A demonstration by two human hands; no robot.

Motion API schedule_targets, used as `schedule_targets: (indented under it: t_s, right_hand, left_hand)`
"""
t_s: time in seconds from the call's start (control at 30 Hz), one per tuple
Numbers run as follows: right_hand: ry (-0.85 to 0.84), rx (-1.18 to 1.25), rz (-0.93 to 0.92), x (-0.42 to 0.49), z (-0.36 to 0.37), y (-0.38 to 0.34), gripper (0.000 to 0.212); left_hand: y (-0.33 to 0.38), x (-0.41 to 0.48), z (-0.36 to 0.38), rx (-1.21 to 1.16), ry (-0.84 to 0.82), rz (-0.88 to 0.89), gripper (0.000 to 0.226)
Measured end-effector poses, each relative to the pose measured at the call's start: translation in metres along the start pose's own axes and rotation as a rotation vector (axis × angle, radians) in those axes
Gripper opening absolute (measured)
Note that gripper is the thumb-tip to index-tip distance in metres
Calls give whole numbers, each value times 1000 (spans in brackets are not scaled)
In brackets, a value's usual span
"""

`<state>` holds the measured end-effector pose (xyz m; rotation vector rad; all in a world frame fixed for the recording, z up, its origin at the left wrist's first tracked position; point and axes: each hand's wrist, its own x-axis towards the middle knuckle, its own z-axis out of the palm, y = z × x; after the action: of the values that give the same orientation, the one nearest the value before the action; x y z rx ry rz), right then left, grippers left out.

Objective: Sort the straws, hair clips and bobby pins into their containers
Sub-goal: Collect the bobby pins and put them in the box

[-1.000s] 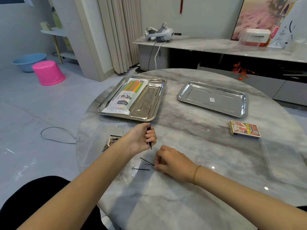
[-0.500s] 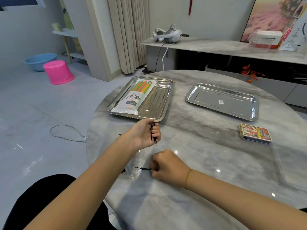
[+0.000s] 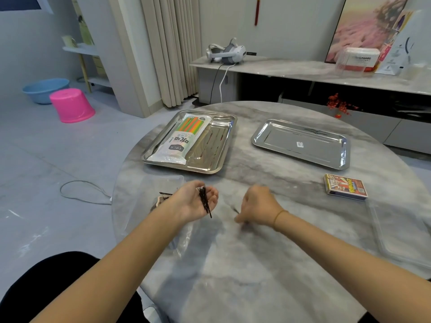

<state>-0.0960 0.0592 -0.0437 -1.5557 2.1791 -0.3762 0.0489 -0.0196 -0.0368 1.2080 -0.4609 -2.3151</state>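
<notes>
Your left hand [image 3: 194,201] is lying palm up, fingers loosely curled, cradling a small bundle of black bobby pins [image 3: 205,201] that is resting across the palm and sticking out past its lower edge. Your right hand [image 3: 257,207] is hovering knuckles up just to the right, fingertips pinched low near the table [image 3: 268,264]; a thin dark pin [image 3: 235,209] is showing at its fingers, but the blur is keeping you from telling whether it is actually gripped. Behind your left wrist, more loose pins [image 3: 166,193] are lying in a clear plastic container [image 3: 163,183], beside a small dark item too hidden to name. Farther out, the packet of straws [image 3: 184,138] is sitting in the left steel tray [image 3: 217,157], while the right steel tray [image 3: 300,143] is sitting well apart from it. A small printed box [image 3: 346,187] is resting near the right edge, with another clear plastic container [image 3: 401,231] just in front of it.
</notes>
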Motion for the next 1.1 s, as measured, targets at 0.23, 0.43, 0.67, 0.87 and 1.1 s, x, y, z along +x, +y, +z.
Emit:
schedule_targets:
  t_s: [0.23,0.43,0.67,0.87,1.1]
  right_hand:
    - [-40,766,157,-8,-34,-24,10]
    - [-120,460,91,-11,-21,-27,8]
    - [-156,684,54,-8,-26,-19,22]
    - [-45,709,60,1,-28,-12,17]
    - [-41,528,221,14,-18,22,17]
  left_hand:
    - [-44,8,8,-151,67,-69,55]
    - [-45,5,20,-104,0,-84,64]
    - [-42,3,24,-49,65,-21,46]
    - [-26,-5,23,95,80,40,38]
    - [14,-34,22,827,195,333,27]
